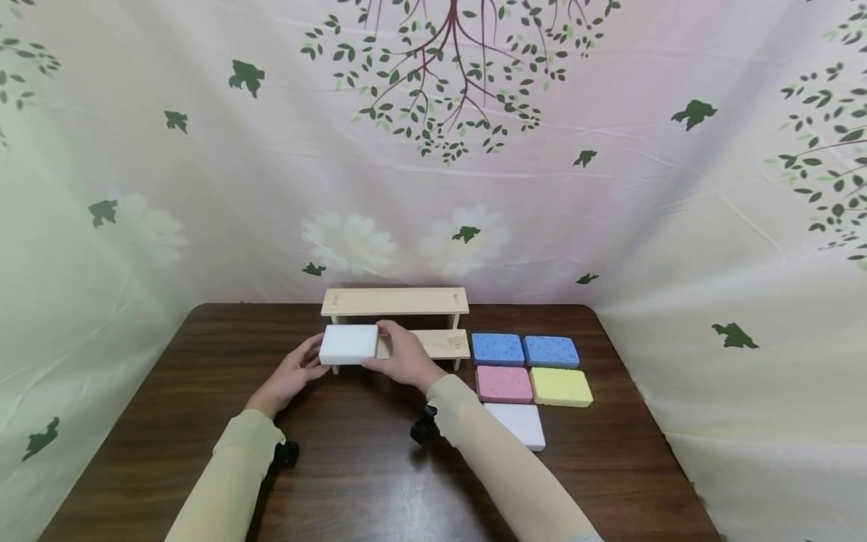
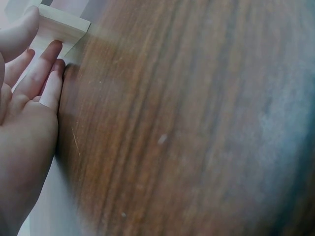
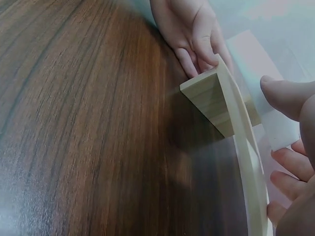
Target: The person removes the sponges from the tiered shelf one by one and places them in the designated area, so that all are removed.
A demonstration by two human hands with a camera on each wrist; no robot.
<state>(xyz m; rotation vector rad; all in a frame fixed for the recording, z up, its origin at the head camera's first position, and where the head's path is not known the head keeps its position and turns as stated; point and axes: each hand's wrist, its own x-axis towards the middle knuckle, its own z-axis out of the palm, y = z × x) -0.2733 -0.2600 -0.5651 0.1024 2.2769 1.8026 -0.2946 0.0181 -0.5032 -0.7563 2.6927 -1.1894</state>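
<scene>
A white sponge [image 1: 348,345], shaped as a smooth block, lies flat over the left end of the lower tier of a small wooden two-tier shelf [image 1: 440,344]. My right hand [image 1: 404,357] pinches the sponge's right end, thumb on the near side and fingers on the far side. In the right wrist view that thumb [image 3: 283,98] lies along the white block. At the sponge's left end, my left hand [image 1: 296,372] has its fingers extended beside the shelf. The left thumb [image 3: 203,42] reaches the shelf's corner in the right wrist view.
Right of the shelf, two blue sponges [image 1: 497,349] lie side by side. Nearer are a pink sponge [image 1: 504,385], a yellow sponge [image 1: 561,387] and a second white sponge [image 1: 520,425], partly behind my right sleeve. A patterned cloth [image 1: 406,188] hangs behind the dark wooden table [image 1: 366,452].
</scene>
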